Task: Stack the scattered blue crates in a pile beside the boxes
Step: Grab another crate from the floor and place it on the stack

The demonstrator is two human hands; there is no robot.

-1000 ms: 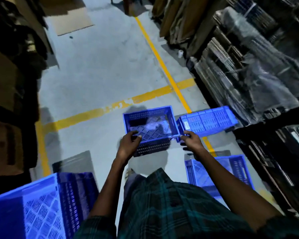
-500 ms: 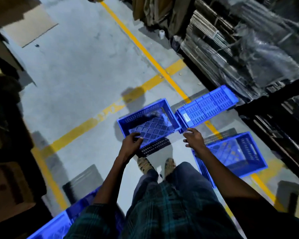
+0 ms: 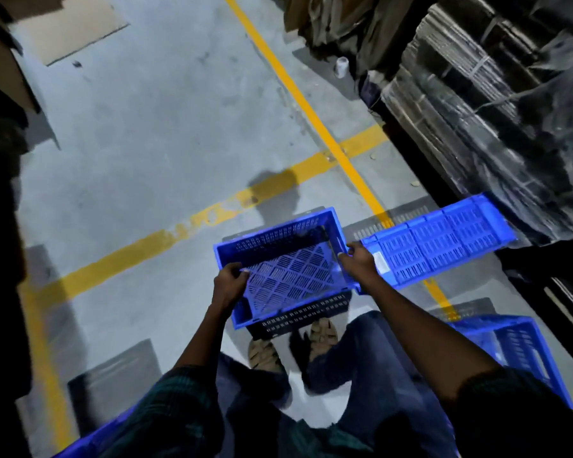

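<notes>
Head view. Grey concrete floor [image 3: 153, 153] marked with yellow lines [image 3: 308, 104]: one long line running from the top centre down to the lower right, one crossing it from the left, one more along the left edge. A flat sheet of cardboard [image 3: 76, 31] lies at the upper left. Wrapped stacks of flattened cartons [image 3: 497, 94] fill the upper right, with a small white container [image 3: 341, 66] on the floor at their foot.

Blue crates counted: four in sight. The first, the held crate [image 3: 278, 246], sits at frame centre, open side up, above the person's two sandalled feet [image 3: 265, 353]. The left hand [image 3: 229, 284] has fingers curled over its left rim; the right hand [image 3: 359, 259] has fingers curled over its right rim. Both grips are closed on the crate. The second, the tipped crate [image 3: 444, 242], lies on its side just right of the held one, near the cartons. The third crate [image 3: 510, 342] stands at lower right, partly hidden by the right arm. The fourth crate [image 3: 90, 441] shows only as a blue edge at the bottom left.
</notes>
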